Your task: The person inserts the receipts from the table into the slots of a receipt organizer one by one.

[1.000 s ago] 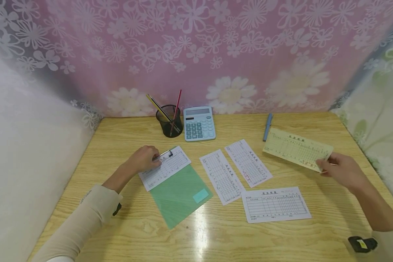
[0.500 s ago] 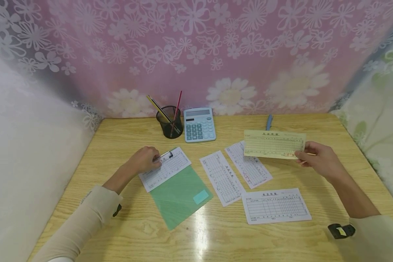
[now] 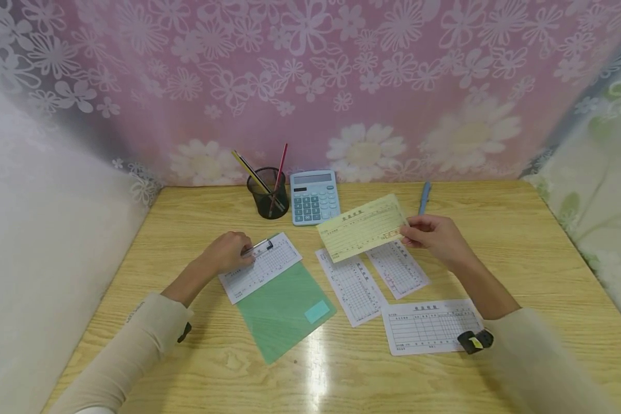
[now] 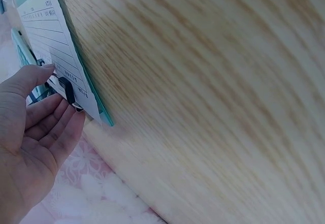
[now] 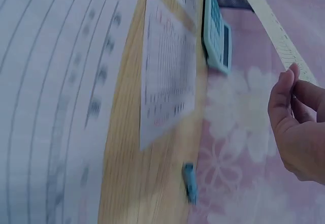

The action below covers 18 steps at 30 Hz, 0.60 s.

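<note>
My left hand (image 3: 229, 252) pinches the metal clip (image 3: 259, 246) of a translucent green clipboard (image 3: 282, 316); in the left wrist view the thumb lies over the clip, with the fingers curled at the board's edge. A white printed form (image 3: 269, 265) lies under the clip across the board's upper part. My right hand (image 3: 437, 238) pinches a yellow printed form (image 3: 359, 230) by its right end, thumb near a red stamp. The yellow form is raised and tilted, overlapping the tops of two white forms on the table, one left (image 3: 354, 293) and one right (image 3: 401, 270).
Another white form (image 3: 424, 328) lies in front, partly covered by the right wrist strap and sleeve. At the back stand a black mesh pen cup (image 3: 270, 204) with pencils, and a blue calculator (image 3: 315, 198). A blue pen (image 3: 424, 198) lies behind the right hand. A flowered curtain (image 3: 310, 86) hangs behind the table.
My right hand has carried the yellow form leftward from the table's right side, turning it, toward the clipboard. The left hand has kept its place at the clip.
</note>
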{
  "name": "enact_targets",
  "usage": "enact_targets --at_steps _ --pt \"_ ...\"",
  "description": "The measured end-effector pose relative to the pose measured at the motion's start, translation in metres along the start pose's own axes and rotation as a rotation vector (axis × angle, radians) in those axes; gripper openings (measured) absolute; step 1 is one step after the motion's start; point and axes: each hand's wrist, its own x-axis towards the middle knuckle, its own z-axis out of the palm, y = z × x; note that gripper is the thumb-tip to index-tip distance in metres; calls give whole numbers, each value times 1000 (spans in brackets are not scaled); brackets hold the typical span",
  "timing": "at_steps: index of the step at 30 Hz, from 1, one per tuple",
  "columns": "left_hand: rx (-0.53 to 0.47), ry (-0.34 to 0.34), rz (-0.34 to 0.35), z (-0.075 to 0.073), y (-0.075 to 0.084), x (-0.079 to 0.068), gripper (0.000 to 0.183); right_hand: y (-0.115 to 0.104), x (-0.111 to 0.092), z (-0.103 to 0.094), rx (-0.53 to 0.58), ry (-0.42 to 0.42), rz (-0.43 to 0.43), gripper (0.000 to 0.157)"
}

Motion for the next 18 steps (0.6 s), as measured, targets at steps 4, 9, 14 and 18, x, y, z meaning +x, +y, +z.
enact_targets --at_steps 4,9,14,18 --pt "2 5 1 2 -1 1 23 -5 13 27 29 -49 27 41" --pt "8 28 24 2 -1 0 21 -7 24 64 85 -112 80 34" --pt "5 43 40 2 -2 -1 19 -7 30 101 59 -148 151 31" --pt "3 44 52 2 -2 -1 18 -6 33 124 41 -163 190 28"
